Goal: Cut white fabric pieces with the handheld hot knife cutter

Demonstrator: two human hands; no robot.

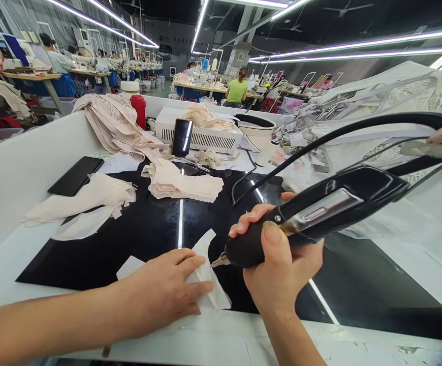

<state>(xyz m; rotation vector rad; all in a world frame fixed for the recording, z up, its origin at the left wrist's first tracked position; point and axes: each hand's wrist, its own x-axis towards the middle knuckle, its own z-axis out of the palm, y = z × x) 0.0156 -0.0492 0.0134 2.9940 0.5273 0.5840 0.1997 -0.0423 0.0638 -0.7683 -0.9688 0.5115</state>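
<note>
- Left hand [160, 297] lies flat, fingers spread, pinning a white fabric piece [208, 274] to the black mat [148, 229] on the counter.
- Right hand [282, 269], grip closed around a black corded hot-knife cutter [320, 213], tip at the fabric's edge.
- Keep fingertips back from the tip.
- Possibly touching; the contact point is too small to tell.

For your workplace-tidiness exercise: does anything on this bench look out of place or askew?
Mostly a working mess. A phone lies at the mat's left edge, partly under loose fabric. More fabric is heaped on the white box. Nothing looks spilled or damaged.
</note>
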